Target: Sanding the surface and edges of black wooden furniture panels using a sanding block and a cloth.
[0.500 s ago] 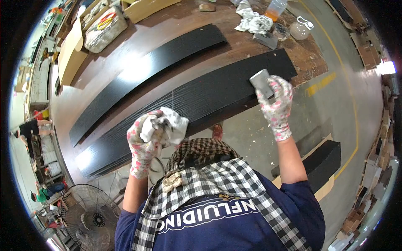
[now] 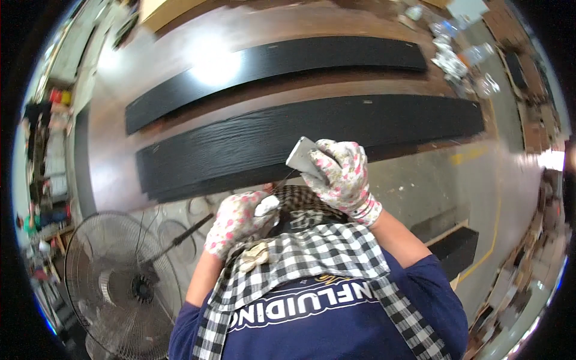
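My left hand point(image 2: 239, 221), in a floral work glove, is closed round a bunched white cloth point(image 2: 267, 206). Only part of the cloth shows; it is close to my checked apron, just off the near board's front edge. My right hand point(image 2: 343, 175), gloved alike, grips a flat grey rectangular block point(image 2: 302, 156) between thumb and fingers. The block overlaps the near edge of a long black wood-grained board point(image 2: 420, 120) in view; whether it touches is unclear. A second long black board point(image 2: 336, 54) lies behind, roughly parallel.
Both boards lie on a brown worktable point(image 2: 114, 144). Crumpled white rag point(image 2: 449, 62) and a plastic bottle point(image 2: 477, 55) are at its far right. A large fan point(image 2: 141, 288) stands left of me. Another black piece point(image 2: 455, 252) lies low at right, and a cardboard box point(image 2: 168, 12) sits far left.
My view has turned. My right hand has come left and nearer my body with the grey block. My left hand has drawn back off the board with the cloth, which is now more hidden.
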The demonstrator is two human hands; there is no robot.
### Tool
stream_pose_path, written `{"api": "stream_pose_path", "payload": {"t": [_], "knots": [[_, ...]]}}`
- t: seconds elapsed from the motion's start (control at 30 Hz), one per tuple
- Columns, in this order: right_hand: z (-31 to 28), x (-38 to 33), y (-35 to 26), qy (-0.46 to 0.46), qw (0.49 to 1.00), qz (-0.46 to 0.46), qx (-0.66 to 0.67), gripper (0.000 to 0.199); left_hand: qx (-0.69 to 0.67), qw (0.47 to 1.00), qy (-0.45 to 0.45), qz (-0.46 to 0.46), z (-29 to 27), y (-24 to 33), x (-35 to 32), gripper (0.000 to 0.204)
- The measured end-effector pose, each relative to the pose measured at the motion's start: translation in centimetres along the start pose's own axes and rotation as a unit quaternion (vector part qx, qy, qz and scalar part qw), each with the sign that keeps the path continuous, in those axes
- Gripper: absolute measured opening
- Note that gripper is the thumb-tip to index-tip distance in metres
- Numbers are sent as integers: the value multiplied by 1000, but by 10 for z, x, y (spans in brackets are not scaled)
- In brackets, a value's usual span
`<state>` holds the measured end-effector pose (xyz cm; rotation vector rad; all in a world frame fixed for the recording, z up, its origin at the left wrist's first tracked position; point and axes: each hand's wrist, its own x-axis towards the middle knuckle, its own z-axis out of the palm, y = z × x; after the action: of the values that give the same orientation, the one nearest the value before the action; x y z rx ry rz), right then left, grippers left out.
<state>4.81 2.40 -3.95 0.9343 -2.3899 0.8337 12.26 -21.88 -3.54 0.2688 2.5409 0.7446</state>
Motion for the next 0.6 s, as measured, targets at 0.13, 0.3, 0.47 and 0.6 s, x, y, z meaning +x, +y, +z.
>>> {"api": "stream_pose_path", "payload": {"t": [0.13,0.3,0.47,0.6], "knots": [[47,28,-48,-50,998,-36,29,47,-54,998,40,18,12,-35,-33,39],[113,73,-114,-130,984,-109,56,39,-11,997,-27,-77,20,-54,-47,40],[172,118,-175,-143,973,-177,40,38,-76,993,-5,-91,31,-67,-59,48],[188,124,-198,-177,963,-201,17,36,-65,992,14,-109,55,-85,-58,51]]}}
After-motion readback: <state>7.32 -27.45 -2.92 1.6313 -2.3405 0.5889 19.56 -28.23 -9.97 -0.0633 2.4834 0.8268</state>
